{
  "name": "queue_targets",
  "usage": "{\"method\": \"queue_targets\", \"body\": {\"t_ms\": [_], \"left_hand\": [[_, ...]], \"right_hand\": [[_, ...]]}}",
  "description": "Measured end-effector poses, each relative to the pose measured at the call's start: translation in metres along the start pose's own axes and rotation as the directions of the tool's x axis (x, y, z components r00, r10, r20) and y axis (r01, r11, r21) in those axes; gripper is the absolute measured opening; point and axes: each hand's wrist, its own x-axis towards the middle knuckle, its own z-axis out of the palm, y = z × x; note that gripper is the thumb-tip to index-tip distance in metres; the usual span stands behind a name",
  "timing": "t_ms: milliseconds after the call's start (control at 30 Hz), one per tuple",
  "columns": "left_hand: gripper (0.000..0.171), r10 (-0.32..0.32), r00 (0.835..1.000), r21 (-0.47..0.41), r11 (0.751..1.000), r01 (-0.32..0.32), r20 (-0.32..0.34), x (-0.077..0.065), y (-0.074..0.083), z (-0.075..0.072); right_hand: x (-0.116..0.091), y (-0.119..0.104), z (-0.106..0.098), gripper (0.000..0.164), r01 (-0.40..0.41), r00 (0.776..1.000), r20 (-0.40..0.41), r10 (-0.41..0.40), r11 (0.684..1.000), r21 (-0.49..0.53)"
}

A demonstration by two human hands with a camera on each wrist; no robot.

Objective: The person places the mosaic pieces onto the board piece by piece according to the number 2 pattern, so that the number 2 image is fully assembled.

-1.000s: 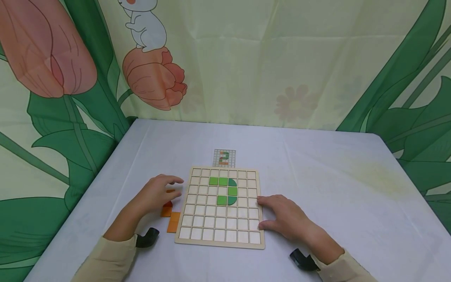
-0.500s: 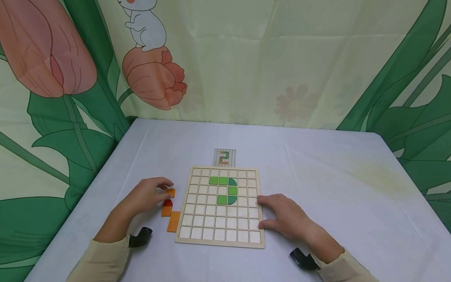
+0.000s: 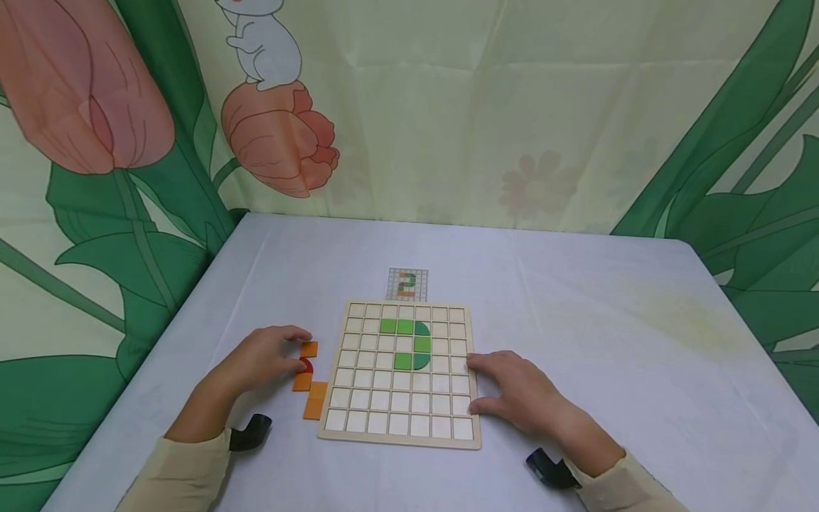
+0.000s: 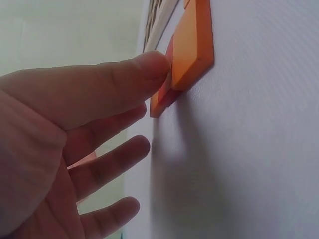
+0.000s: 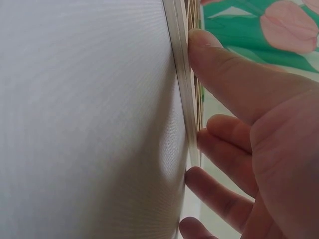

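Red piece (image 3: 310, 365) sits between orange tiles (image 3: 314, 402) just left of the grid board (image 3: 397, 443), toward the left edge of the surface (image 3: 589, 306). Left hand (image 3: 256, 358) is way closer, fingers apart, thumb touching the piece from its left; can't tell its long axis. Right hand (image 3: 521, 393), spread, touches the board.

Widest way in is from the near side, straight over the board (image 3: 402, 403) between the hands, just mind the black wrist gadget (image 3: 251, 432) poking in from the left. Left hand (image 3: 265, 355) blocks the orange tiles (image 3: 315, 402) from the left, right hand (image 3: 521, 390) blocks the board's right edge. Loads of table (image 3: 627, 341) farther right.
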Motion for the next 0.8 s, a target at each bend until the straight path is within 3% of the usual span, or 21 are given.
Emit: {"method": "queue_targets", "body": {"t_ms": [367,600,800], "left_hand": [[0.041,0.020,1.000,0.013,1.000,-0.020,-0.001,-0.0008,0.0009,0.0027],[0.026,-0.009,0.999,0.001,1.000,0.009,-0.035,-0.0020,-0.0001,0.0032],[0.019,0.009,0.999,-0.015,1.000,-0.010,-0.046,-0.0015,-0.0025,0.0048]], "right_hand": [[0.0002,0.0015,-0.0001,0.062,-0.010,1.000,-0.005,0.010,1.000,0.005],[-0.0004,0.0002,0.0000,0.062,-0.005,1.000,-0.005,0.005,1.000,0.010],[-0.0009,-0.0004,-0.0002,0.062,-0.014,1.000,0.002,0.014,1.000,0.016]]}}
